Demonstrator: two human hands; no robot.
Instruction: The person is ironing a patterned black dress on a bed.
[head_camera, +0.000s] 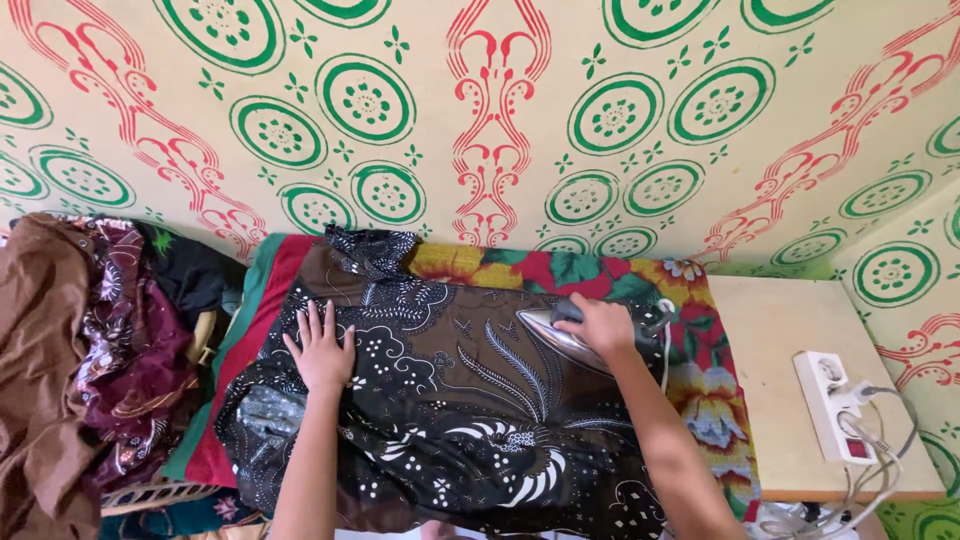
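Head view, listed from nearest to farthest. Dark patterned cloth (450, 420): black-brown with white leaf and dot motifs, spread flat over a padded surface, its lower edge running out of the picture. Left hand (321, 350): fingers spread wide, palm pressed flat on the cloth's left part, holding nothing. Right hand (598, 325): closed around the handle of an iron (562, 338), whose silver soleplate lies on the cloth with its tip pointing left. White cord (665, 345): runs down from the iron's back end, just beside the right forearm. Floral cover (705, 400): red, yellow and green, under the cloth and showing along its right and far edges. Heap of clothes (90, 350): brown, maroon and dark pieces piled to the left of the cloth. Pale wooden tabletop (780, 330): to the right of the floral cover. White power strip (832, 405): lying on the tabletop near its right edge, with a plug and grey cables attached. Wall (500, 120): farthest, cream with green rings and red scrollwork.
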